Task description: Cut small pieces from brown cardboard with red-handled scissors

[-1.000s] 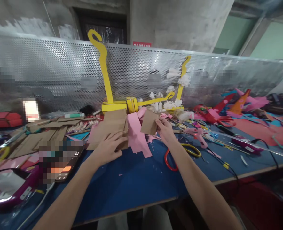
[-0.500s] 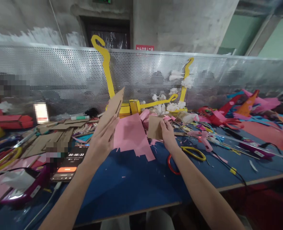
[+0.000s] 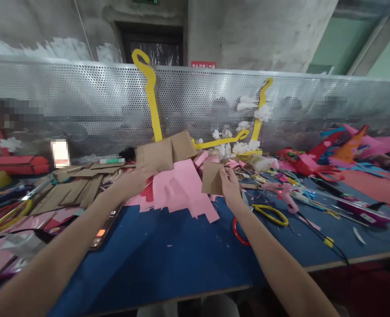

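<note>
Brown cardboard stands out in the head view: the right hand [image 3: 232,189] pinches a small cardboard rectangle [image 3: 211,178] by its three-o'clock edge. At ten o'clock from that piece, a larger creased cardboard sheet [image 3: 155,155] leans over pink paper sheets [image 3: 188,185] on the blue desk [image 3: 155,264]. The left hand [image 3: 137,178] is at the sheet's seven-o'clock corner, too blurred to tell whether it grips. Yellow-and-red-handled scissors [image 3: 271,215] lie at the right hand's four o'clock; a pink glue gun [image 3: 289,200] sits at three o'clock.
</note>
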Demonstrator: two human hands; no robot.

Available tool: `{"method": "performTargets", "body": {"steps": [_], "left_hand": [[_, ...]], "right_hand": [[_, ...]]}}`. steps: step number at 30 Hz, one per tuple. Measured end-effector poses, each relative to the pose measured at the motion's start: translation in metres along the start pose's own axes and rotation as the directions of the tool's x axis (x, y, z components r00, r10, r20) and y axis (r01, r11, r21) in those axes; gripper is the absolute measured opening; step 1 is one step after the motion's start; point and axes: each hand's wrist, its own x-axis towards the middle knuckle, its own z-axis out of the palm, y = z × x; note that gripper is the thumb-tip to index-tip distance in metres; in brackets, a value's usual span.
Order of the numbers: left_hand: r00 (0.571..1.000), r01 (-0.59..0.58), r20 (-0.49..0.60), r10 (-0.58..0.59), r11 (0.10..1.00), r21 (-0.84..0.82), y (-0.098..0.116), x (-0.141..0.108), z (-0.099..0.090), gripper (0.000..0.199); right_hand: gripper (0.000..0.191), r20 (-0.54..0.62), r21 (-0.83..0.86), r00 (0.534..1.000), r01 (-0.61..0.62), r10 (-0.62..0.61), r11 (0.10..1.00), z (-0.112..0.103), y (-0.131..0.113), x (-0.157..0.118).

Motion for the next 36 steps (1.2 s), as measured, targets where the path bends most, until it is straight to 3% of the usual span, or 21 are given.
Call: {"method": "performTargets", "body": {"steps": [2,4,6,7,9,11,14,17,20,25,28,31,33,36], "left_hand": [[0.999,0.048,0.002,-0.048,0.981,-0.187,0.031,0.001,0.007,0.039],[0.982,0.166,0.001,-0.187,0.87,-0.465,0.066,0.003,0.015,0.036],[0.946,0.279,0.119,-0.302,0.567,-0.775,0.096,0.005,0.025,0.045],[0.93,0.327,0.217,-0.297,0.398,-0.857,0.107,0.006,0.03,0.05],[0.922,0.347,0.29,-0.258,0.217,-0.912,0.122,0.006,0.043,0.051],[0.924,0.341,0.305,-0.231,0.139,-0.93,0.126,0.003,0.055,0.044],[0.878,0.313,0.268,-0.398,0.051,-0.948,0.118,-0.004,0.066,0.043],[0.817,0.263,0.212,-0.536,0.019,-0.965,0.106,-0.012,0.066,0.038],[0.803,0.263,0.201,-0.561,0.03,-0.964,0.099,-0.017,0.064,0.037],[0.789,0.252,0.177,-0.588,0.048,-0.967,0.1,-0.015,0.068,0.04],[0.765,0.231,0.161,-0.624,0.033,-0.972,0.096,-0.013,0.068,0.038],[0.66,0.146,0.092,-0.745,0.007,-0.989,0.084,-0.01,0.063,0.034],[0.593,0.08,0.08,-0.801,-0.04,-0.996,0.076,-0.009,0.058,0.032],[0.611,0.071,0.135,-0.78,-0.116,-0.991,0.073,-0.01,0.053,0.027]], "right_hand": [[0.037,0.061,-0.007,0.998,0.012,-0.012,1.0,0.002,-0.005,-0.003],[0.035,0.136,-0.013,0.991,0.022,-0.02,1.0,0.005,-0.011,-0.009],[0.033,0.223,-0.01,0.974,0.029,-0.026,1.0,0.008,-0.018,-0.015],[0.033,0.271,-0.004,0.962,0.031,-0.029,1.0,0.01,-0.021,-0.018],[0.033,0.356,0.01,0.934,0.03,-0.032,0.999,0.015,-0.027,-0.024],[0.033,0.432,0.024,0.901,0.022,-0.03,0.999,0.02,-0.032,-0.03],[0.034,0.584,0.023,0.811,0.013,-0.024,1.0,0.025,-0.038,-0.037],[0.033,0.711,-0.02,0.703,0.032,-0.008,0.999,0.027,-0.045,-0.045],[0.037,0.731,-0.067,0.683,0.081,-0.006,0.994,0.026,-0.05,-0.049],[0.039,0.716,-0.12,0.697,0.169,-0.033,0.978,0.025,-0.052,-0.049],[0.037,0.673,-0.144,0.738,0.194,-0.048,0.97,0.022,-0.048,-0.048],[0.035,0.549,-0.169,0.834,0.178,-0.057,0.969,0.017,-0.037,-0.04],[0.038,0.398,-0.187,0.915,0.149,-0.064,0.971,0.013,-0.024,-0.03],[0.04,0.166,-0.226,0.983,0.117,-0.08,0.967,0.007,-0.005,-0.016]]}}
